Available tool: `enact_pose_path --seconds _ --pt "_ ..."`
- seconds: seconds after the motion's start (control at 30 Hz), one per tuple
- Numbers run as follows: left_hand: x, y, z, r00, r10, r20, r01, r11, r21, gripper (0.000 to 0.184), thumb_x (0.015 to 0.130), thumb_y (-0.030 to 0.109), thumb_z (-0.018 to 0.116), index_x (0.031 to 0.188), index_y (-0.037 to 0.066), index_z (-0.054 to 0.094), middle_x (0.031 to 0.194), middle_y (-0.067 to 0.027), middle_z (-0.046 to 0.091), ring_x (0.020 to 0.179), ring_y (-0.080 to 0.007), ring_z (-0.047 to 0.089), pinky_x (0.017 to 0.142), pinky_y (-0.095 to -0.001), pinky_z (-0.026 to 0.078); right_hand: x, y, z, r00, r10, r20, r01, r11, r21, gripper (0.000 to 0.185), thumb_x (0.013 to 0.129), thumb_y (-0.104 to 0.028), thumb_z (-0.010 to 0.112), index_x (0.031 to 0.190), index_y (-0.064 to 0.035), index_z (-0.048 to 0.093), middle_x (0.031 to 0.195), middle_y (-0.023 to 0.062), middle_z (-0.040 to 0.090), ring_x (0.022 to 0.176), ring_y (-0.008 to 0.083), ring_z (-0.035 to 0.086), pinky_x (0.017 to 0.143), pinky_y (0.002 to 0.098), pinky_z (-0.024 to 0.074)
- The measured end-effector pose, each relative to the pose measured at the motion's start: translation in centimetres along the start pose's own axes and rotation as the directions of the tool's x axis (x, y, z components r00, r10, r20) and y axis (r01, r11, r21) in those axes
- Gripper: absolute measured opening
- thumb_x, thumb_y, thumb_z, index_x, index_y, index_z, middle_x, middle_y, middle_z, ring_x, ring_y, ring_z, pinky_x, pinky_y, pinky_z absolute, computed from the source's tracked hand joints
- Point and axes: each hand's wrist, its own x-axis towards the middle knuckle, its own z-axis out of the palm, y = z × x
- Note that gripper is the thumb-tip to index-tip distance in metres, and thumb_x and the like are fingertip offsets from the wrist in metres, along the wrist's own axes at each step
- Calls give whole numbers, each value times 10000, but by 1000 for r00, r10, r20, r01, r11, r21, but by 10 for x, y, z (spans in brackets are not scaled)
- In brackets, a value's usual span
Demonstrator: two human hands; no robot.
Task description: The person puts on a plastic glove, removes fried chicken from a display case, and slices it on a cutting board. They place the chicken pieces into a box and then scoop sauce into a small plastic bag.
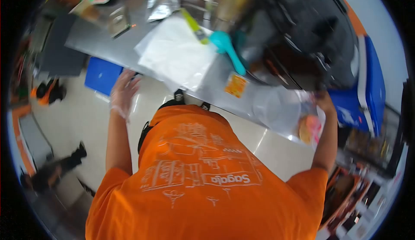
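My left hand, in a clear plastic glove, hangs just off the front edge of the steel counter, with its fingers apart and nothing in them. My right hand is beside the large black appliance on the right; its fingers are blurred and partly hidden. Below that hand lies a clear bag with pink and tan contents. A clear round plastic container and an orange packet are nearby. White sheets lie mid-counter, with a teal scoop and a yellow-green tool at their edge.
A silver foil bag and a small metallic box stand toward the back left. A blue bin is on the floor by the counter. At the far right is a blue cooler. Two people are off to the left.
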Motion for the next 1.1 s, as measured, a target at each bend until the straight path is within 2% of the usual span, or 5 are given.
enact_pose_path --seconds 0.1,0.53,0.63,0.8,1.1 --pt "0 0 8 999 -33 26 31 998 55 635 1025 307 598 1569 48 398 1514 -123 530 1313 -276 558 1112 -382 418 6 28 -1 915 -347 -208 314 933 -173 104 926 -98 740 859 -30 702 769 -3 659 679 82 567 603 278 463" --pt "3 18 47 998 -23 53 19 997 77 611 1082 352 479 1592 46 337 1641 -148 356 1503 -334 361 1243 -421 284 -104 -62 -12 771 -15 -637 228 940 254 396 890 -82 800 1252 34 690 879 19 709 758 100 631 717 249 510" --pt "5 22 43 995 21 93 -24 999 34 627 1007 278 642 1539 24 427 1512 -130 522 1358 -304 514 1165 -416 383 -154 -92 -4 733 -32 -680 147 983 113 199 934 -126 748 1060 29 749 857 12 695 774 102 610 704 246 474" --pt "-17 45 69 975 90 205 -110 990 92 418 960 257 731 1276 -2 639 1066 -100 702 887 -199 683 837 -330 549 -219 -187 83 688 -550 -473 678 720 149 118 891 -103 774 885 6 729 777 81 678 699 157 616 639 284 471" --pt "-19 55 115 839 -151 523 73 983 166 223 898 142 800 1058 12 716 960 -79 701 891 -182 670 858 -312 549 -49 -399 325 620 -549 -560 702 708 83 151 814 -17 820 803 0 670 745 88 617 614 181 591 546 283 453"
